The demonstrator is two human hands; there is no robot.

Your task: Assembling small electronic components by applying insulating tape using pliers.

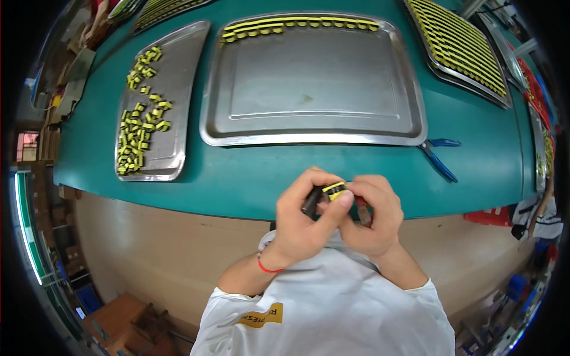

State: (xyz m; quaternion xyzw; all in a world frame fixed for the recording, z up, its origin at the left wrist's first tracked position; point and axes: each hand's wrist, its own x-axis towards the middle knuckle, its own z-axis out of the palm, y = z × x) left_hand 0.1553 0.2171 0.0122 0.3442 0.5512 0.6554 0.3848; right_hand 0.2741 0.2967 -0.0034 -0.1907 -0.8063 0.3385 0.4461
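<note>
The left hand (301,218) grips a small yellow-and-black part (333,189) above the near edge of the green table (249,178); the right hand (377,215) closes around a red object (361,203), its fingertips beside the part. I think the thumb should hold steady, with gentle pressure. Beyond, the large tray (309,77) carries similar parts.

Brt light, sheen on ctr tray (314,83), edges bent, blk corners.
</note>
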